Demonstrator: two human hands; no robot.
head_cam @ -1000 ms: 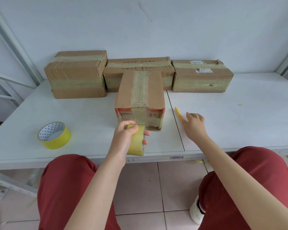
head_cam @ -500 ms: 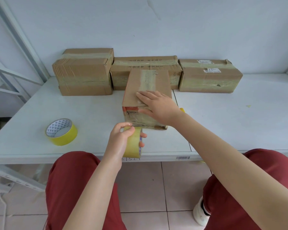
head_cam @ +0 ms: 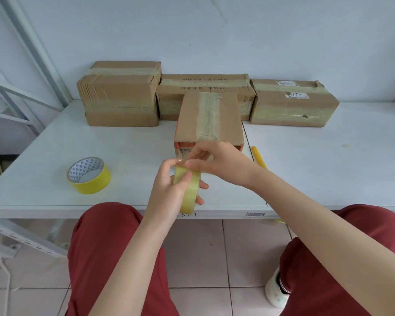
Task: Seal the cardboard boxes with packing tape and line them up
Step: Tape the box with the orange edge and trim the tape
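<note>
Four cardboard boxes on the white table (head_cam: 328, 169); three stand in a row against the wall, the left box (head_cam: 121, 96), middle box (head_cam: 205, 84) and right box (head_cam: 292, 106), close side by side, each banded with tape; the fourth, the front box (head_cam: 208, 115), sits end-on just before the middle box, a tape strip running down its top, its near end face partly hidden behind the hands. Left hand (head_cam: 167, 190) curls round the clear tape roll (head_cam: 188, 192), held on edge above the table's near rim, thumb on the outer face; right hand (head_cam: 224, 163) has thumb and forefinger pinched narrow at the roll's top, probably on the loose end, though the film is too clear to confirm. Judgement: roll light and rigid, best held through the core so it can turn; film thin, sticky, prone to folding on itself, so take the end by its full width and keep it taut; box looks light, stiff at the edges and softer along the flaps, so press flat on top to steady it, then take it by both sides to slide it into the row. Yellow tape roll (head_cam: 89, 175) lies flat at left, well apart; a yellow tool (head_cam: 258, 156), perhaps a cutter, lies just right of the front box.
</note>
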